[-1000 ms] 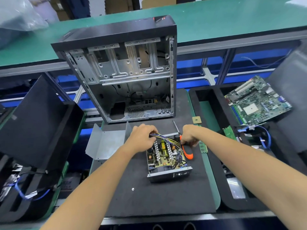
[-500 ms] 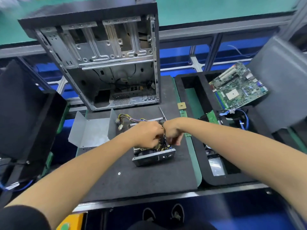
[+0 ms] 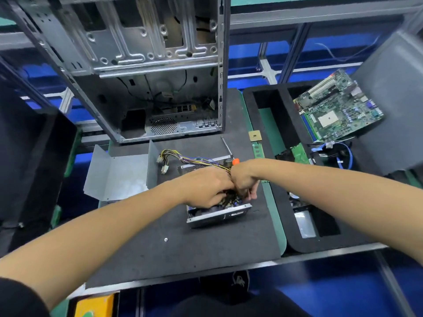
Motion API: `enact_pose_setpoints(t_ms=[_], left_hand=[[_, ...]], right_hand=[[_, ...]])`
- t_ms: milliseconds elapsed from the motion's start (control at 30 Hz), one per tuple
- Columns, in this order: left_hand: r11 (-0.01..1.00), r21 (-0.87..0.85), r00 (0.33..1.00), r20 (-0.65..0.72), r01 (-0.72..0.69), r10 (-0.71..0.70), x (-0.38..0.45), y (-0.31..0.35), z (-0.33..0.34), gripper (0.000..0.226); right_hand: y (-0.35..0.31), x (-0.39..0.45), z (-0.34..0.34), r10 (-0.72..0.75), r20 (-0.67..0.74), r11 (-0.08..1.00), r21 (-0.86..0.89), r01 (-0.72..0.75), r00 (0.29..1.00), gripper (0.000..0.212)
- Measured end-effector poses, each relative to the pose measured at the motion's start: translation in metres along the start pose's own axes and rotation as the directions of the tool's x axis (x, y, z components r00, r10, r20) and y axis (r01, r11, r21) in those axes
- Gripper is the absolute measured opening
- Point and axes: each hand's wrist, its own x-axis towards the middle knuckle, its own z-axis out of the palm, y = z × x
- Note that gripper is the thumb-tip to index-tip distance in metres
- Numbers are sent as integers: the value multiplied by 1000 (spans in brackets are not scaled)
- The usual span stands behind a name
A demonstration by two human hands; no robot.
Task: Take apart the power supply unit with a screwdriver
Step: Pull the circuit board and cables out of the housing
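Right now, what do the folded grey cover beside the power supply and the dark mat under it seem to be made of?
The folded grey cover looks like thin sheet metal: dull silvery finish, crisp bends, small holes along the edge. The dark mat looks like soft foam or rubber, matte charcoal with a fine speckled grain and no shine; which of the two, I cannot tell.

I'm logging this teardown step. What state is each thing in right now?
power supply unit: cover off, insides exposed, on the black mat
cover: lying beside the unit
computer case: side open, gutted
screwdriver: lying behind the hands
left hand: gripping the wires
right hand: fingers curled into the unit
loose screw: on the mat
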Motion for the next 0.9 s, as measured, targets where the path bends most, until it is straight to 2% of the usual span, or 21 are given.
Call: enact_pose_setpoints(t_ms=[133, 233, 367, 500, 700, 833, 900], left_hand=[[998, 55, 999, 37, -19, 17, -1, -6, 10, 31], [998, 65, 999, 43, -25, 22, -1, -11, 13, 32], [999, -4, 999, -7, -42, 42, -2, -12, 13, 26], [1000, 22, 998, -61, -21, 22, -3, -11, 20, 20], [999, 20, 998, -35, -49, 50, -3, -12, 15, 33], [997, -68, 999, -46, -25, 21, -2, -9, 13, 32], [998, -54, 998, -65, -29, 25, -3, -8, 13, 29]], right_hand=[[1, 4, -6, 38, -73, 995, 94, -31, 997, 16], [-2, 0, -8, 21, 55, 998, 59, -24, 998, 9], [-3, -5, -11, 15, 95, 995, 98, -24, 995, 9], [-3, -6, -13, -4, 152, 988, 152, -20, 988, 27], [3, -8, -19, -29, 203, 984, 179, -9, 979, 20], [3, -2, -20, 0, 127, 997, 73, -9, 992, 15], [-2, 2, -16, 11, 61, 1000, -29, -9, 998, 15]])
